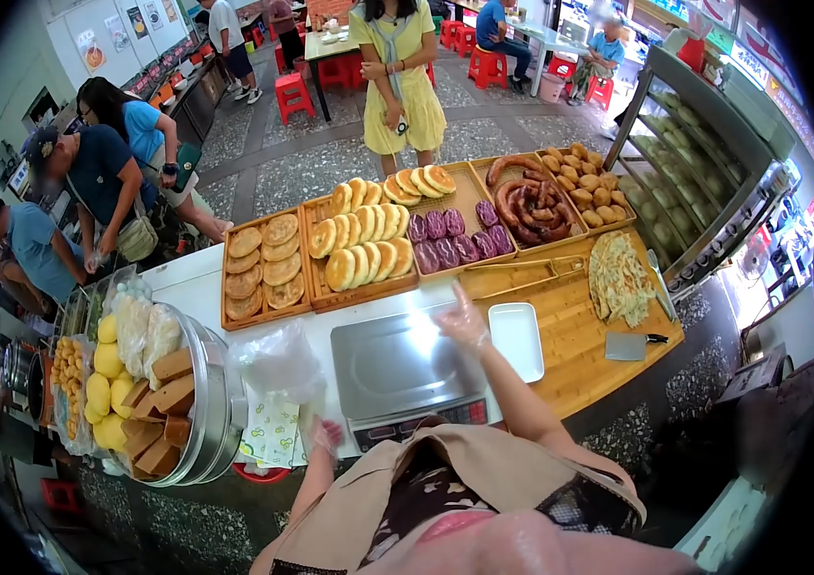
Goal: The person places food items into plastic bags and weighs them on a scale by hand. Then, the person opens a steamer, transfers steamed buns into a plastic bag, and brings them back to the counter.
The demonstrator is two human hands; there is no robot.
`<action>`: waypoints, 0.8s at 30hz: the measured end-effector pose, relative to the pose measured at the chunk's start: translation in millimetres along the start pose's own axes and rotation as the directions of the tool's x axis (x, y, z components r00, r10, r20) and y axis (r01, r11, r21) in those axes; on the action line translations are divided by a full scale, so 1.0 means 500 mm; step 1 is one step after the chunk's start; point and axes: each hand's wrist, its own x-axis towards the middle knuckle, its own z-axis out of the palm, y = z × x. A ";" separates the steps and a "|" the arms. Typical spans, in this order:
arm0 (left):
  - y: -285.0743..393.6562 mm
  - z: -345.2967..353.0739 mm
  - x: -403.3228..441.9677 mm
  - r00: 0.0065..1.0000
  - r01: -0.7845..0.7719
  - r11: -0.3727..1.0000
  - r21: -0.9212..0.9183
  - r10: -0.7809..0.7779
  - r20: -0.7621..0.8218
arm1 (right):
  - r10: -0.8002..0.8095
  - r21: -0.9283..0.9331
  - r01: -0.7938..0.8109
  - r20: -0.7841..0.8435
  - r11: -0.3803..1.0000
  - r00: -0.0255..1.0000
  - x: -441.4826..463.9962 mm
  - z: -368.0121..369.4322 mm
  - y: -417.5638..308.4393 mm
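Note:
My right hand [465, 324], in a clear plastic glove, reaches over the right edge of a steel-topped weighing scale [407, 362]. Its fingers are apart, pointing towards a tray of purple buns [455, 251], and nothing shows in them. A white rectangular tray [516, 342] lies just right of that wrist. My left hand [325, 436], also gloved, is low beside the scale with its fingers partly spread. Nearest to it are printed paper bags [271, 431], and a heap of clear plastic bags [279, 361] lies above them. Whether it touches the paper bags I cannot tell.
Trays hold flat round cakes [282, 261], pale buns [369, 264], sausages [532, 206] and brown buns [587, 187]. Tongs [532, 273], shredded pancake [621, 278] and a cleaver [626, 346] lie right. A steamer [220, 393] stands left. A person in yellow [397, 77] faces the counter.

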 end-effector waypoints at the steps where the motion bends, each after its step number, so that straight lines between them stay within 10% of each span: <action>1: -0.001 -0.001 -0.019 0.993 -0.057 0.998 0.018 0.059 -0.098 | -0.001 0.000 0.001 0.000 1.000 1.000 -0.014 0.008 0.002; 7: 0.053 0.090 -0.180 0.905 -0.410 0.848 0.336 0.425 0.030 | -0.060 -0.371 0.059 0.009 0.927 0.998 -0.090 0.027 0.020; 13: 0.109 0.325 -0.338 0.675 -0.572 0.714 0.404 0.130 0.727 | -0.132 -0.226 0.123 -0.027 0.966 0.991 -0.131 0.072 -0.001; 15: 0.134 0.386 -0.420 0.593 -0.726 0.418 0.547 -0.023 0.805 | -0.196 -0.132 0.187 -0.054 0.973 0.979 -0.137 0.078 -0.019; 18: 0.092 0.421 -0.452 0.423 -0.854 0.318 0.413 -0.038 0.905 | -0.201 -0.028 0.199 -0.119 0.980 0.972 -0.160 0.070 -0.052; 20: 0.077 0.434 -0.475 0.265 -0.903 0.345 0.257 -0.026 0.964 | -0.230 0.009 0.234 -0.169 0.972 0.959 -0.160 0.055 -0.037; 24: 0.038 0.450 -0.499 0.280 -0.733 0.615 0.291 -0.118 0.953 | -0.234 0.075 0.261 -0.260 0.963 0.937 -0.171 0.017 -0.005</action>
